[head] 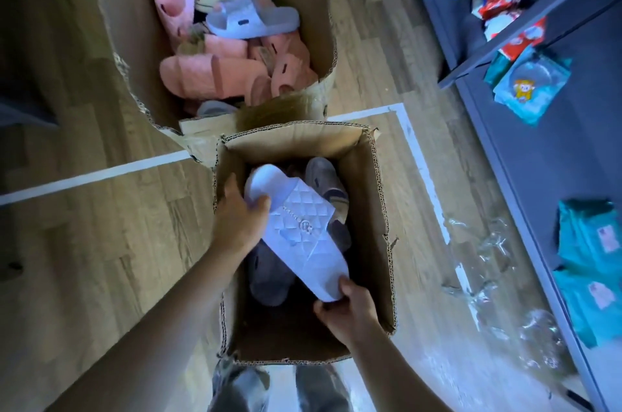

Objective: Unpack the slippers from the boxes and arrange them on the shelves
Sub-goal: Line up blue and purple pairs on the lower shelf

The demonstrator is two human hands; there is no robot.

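over the near box (377,209), left hand (235,223) and right hand (350,314) grip the white slipper (303,226), seemingly at opposite ends

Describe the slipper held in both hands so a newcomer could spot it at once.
Find the nearer cardboard box on the wood floor, by the person's legs. Over it, the left hand and right hand grip one slipper by its ends. It alone is white with a quilted strap, unlike the grey slippers beneath.

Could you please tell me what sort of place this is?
Probably a small shop or stockroom: dark grey shelves hold teal packaged goods, and a torn open cardboard box full of pink rubber slippers stands on the wood-patterned floor.
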